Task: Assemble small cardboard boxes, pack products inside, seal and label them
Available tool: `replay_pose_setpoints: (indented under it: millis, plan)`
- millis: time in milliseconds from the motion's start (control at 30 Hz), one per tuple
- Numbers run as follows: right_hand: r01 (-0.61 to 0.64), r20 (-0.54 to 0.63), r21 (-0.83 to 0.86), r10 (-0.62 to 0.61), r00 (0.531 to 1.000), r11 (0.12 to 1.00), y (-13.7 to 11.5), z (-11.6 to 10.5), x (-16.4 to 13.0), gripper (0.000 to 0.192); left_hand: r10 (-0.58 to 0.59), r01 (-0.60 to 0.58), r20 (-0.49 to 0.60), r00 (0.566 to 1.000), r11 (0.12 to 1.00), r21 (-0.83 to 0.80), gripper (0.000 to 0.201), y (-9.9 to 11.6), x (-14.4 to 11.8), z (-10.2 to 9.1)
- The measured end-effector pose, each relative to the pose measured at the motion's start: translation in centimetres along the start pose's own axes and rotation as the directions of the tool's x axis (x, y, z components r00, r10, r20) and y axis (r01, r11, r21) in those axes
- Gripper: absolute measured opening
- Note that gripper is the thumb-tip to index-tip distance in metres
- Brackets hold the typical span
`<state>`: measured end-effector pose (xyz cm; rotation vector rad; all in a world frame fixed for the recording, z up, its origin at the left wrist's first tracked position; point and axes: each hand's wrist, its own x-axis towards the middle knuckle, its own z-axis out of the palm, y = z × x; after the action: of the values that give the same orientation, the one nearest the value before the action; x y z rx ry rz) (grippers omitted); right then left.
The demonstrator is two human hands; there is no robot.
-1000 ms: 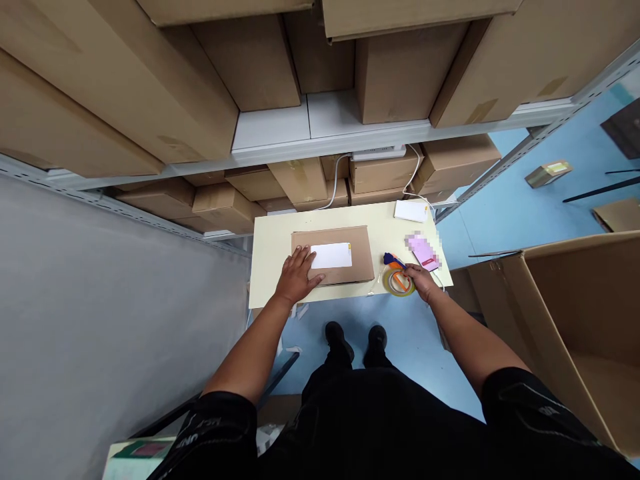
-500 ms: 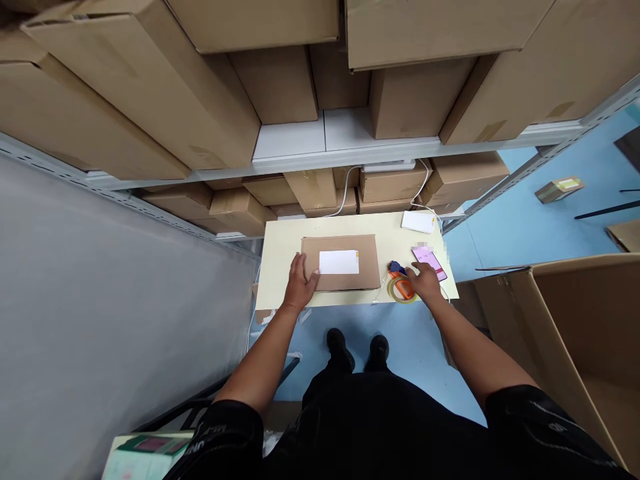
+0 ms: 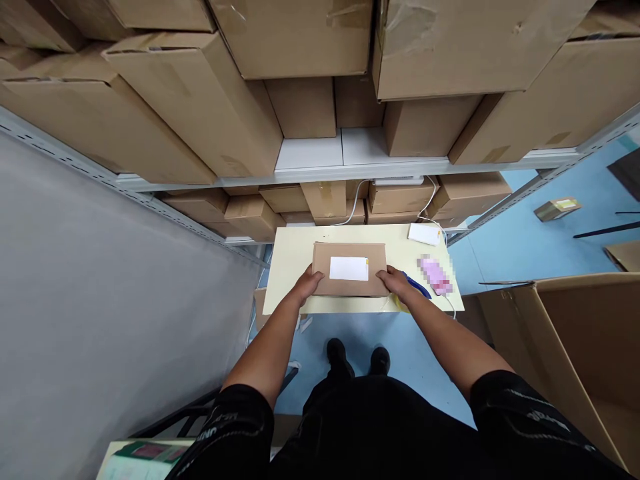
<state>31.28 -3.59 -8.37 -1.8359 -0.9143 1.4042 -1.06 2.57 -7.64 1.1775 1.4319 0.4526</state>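
Observation:
A flat cardboard box (image 3: 350, 249) with a white label (image 3: 349, 269) on top is gripped at both ends, over the pale table (image 3: 295, 248). My left hand (image 3: 307, 285) closes on its left end, thumb on top and fingers down the side. At the right end, my right hand (image 3: 395, 281) holds it the same way. Partly hidden beneath my right wrist are a blue-handled tool (image 3: 419, 287) and the yellow edge of a tape roll (image 3: 400, 304). Whether the box is lifted off the table, I cannot tell.
A phone (image 3: 435, 275), blurred out, and a stack of white labels (image 3: 424, 234) lie at the table's right. Behind stands a shelf (image 3: 310, 155) packed with cardboard boxes. A large open carton (image 3: 530, 333) is on my right, a grey wall (image 3: 125, 313) on my left.
My right hand has left the tape and tool and now grips the box's right end. My left hand has closed on the left end. The view has shifted slightly.

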Motion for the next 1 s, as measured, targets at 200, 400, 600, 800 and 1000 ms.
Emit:
replay_pose_setpoints:
  millis: [200,400,600,800,1000]
  plan:
    - [0.071,0.025,-0.154,-0.068,0.997,0.986,-1.4,0.1,-0.7,0.048,0.097,-0.113,-0.089,0.991,0.974,-0.198,0.078,-0.2,-1.0,0.0]
    - [0.168,-0.025,-0.331,-0.186,0.982,0.929,0.0,0.7,-1.1,0.065,0.206,-0.257,-0.207,0.956,0.930,-0.262,0.082,-2.7,-1.4,0.8]
    - [0.209,-0.006,-0.515,-0.248,0.969,0.831,3.6,2.2,-2.2,0.059,0.111,-0.173,-0.257,0.960,0.957,-0.232,0.075,-6.5,-2.4,1.6]
    - [0.173,0.050,-0.593,-0.178,0.983,0.786,5.9,2.7,-2.5,0.054,0.115,-0.161,-0.240,0.964,0.971,-0.177,0.075,-8.2,-2.4,1.8]
    - [0.107,0.032,-0.515,-0.105,0.994,0.851,6.8,2.0,-3.1,0.056,0.082,-0.102,-0.205,0.975,0.991,-0.087,0.073,-9.3,-3.0,0.9]
